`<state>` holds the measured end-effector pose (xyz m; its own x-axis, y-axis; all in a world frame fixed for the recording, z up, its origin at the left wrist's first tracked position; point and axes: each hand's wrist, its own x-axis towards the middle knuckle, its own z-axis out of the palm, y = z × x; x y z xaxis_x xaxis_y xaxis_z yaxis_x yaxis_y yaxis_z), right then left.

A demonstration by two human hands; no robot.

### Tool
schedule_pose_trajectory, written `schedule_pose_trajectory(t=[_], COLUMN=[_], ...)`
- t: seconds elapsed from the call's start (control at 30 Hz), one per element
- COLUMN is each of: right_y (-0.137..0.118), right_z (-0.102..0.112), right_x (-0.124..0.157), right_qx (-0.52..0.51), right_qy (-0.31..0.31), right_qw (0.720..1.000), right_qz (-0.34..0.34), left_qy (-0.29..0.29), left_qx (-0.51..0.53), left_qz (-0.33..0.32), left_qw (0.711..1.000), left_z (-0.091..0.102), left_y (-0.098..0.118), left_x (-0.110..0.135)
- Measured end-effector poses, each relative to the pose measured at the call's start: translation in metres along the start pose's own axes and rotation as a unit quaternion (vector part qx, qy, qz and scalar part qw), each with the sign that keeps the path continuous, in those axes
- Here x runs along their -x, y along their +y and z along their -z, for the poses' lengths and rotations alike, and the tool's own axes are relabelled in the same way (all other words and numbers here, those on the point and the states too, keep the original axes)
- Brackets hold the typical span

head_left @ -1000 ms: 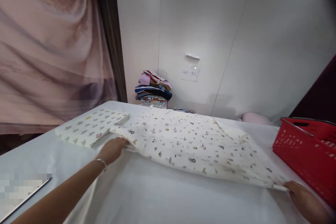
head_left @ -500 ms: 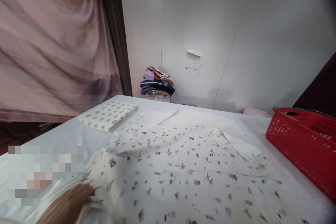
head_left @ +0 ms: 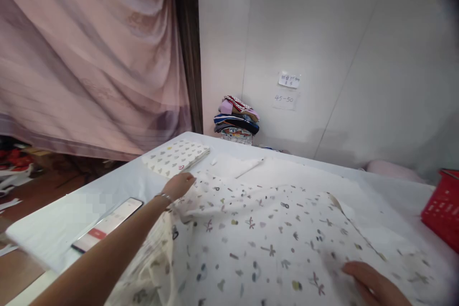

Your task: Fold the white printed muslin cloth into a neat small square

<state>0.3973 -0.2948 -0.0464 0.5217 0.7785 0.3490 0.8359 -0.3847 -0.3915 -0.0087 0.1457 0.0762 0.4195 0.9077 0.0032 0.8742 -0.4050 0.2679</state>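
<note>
A white fabric (head_left: 265, 229) printed with small plants and shapes lies spread over the table, bunched along its left side. My left hand (head_left: 181, 185), reaching across with a bracelet on the wrist, is closed on the fabric's far left corner. Low on the right, my right hand (head_left: 375, 284) is over the printed fabric, its fingers pointing left and slightly bent, with a gap between them; part of it is cut off by the frame edge. Just beyond my left hand is a folded cloth (head_left: 175, 157) with a cloud-like print.
A phone (head_left: 109, 224) lies on the white table (head_left: 46, 229) left of my forearm. A red basket (head_left: 442, 213) stands at the right edge. Folded textiles (head_left: 236, 119) are stacked by the wall, and a pink curtain (head_left: 89, 48) hangs at the left.
My left hand has moved from the near left up to the fabric's far left corner. My right hand has come into view at lower right. The view has turned left.
</note>
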Motion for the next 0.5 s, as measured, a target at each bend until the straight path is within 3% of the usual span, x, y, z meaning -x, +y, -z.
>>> schedule_pose_trajectory(t=[0.07, 0.1, 0.2, 0.37, 0.5], right_y=[-0.039, -0.057, -0.095, -0.1, -0.098], right_z=[-0.025, -0.035, -0.062, -0.095, -0.105], right_x=[-0.025, -0.036, -0.062, -0.079, -0.075], right_qx=[-0.022, -0.024, -0.001, 0.09, 0.151], right_qy=[-0.107, -0.129, -0.103, -0.03, -0.023], right_qw=[0.985, 0.976, 0.962, 0.95, 0.94], right_qz=[0.132, 0.172, 0.253, 0.298, 0.305], left_qy=[-0.003, -0.002, 0.0, 0.005, 0.055], left_qx=[-0.007, -0.011, -0.024, -0.047, -0.068], left_qz=[0.03, 0.04, 0.074, 0.121, 0.102], left_qw=[1.0, 0.999, 0.997, 0.992, 0.991], left_z=[-0.018, -0.028, -0.056, -0.084, -0.079], left_y=[0.013, 0.018, 0.029, 0.037, 0.019], left_x=[-0.038, -0.056, -0.103, -0.156, -0.183])
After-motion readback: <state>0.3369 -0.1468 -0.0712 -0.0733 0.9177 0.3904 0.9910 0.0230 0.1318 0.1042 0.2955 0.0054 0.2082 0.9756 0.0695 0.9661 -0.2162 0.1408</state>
